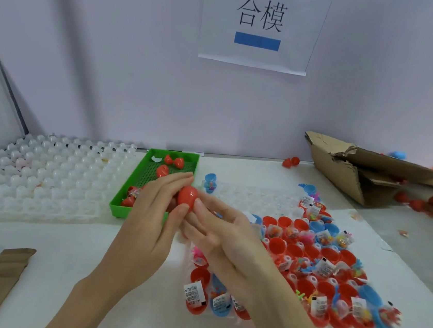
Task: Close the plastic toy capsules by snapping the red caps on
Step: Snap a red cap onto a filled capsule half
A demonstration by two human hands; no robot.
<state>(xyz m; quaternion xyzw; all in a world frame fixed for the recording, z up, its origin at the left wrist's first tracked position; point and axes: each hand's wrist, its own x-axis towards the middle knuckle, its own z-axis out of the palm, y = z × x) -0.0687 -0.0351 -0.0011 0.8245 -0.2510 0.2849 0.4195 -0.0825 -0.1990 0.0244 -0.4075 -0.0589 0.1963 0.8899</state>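
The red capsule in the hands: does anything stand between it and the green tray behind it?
Nothing visible does. Both hands, left hand and right hand, hold the red capsule just in front of the green tray, and only air lies between them.

Bright, even, cool light fills the scene, with only faint soft shadows on the white worktop point(90, 270). Wide-angle distortion bends the edges. Motion blur smears the open capsules point(370, 316) at lower right, and a small glare spot sits on the red capsule point(188, 197).
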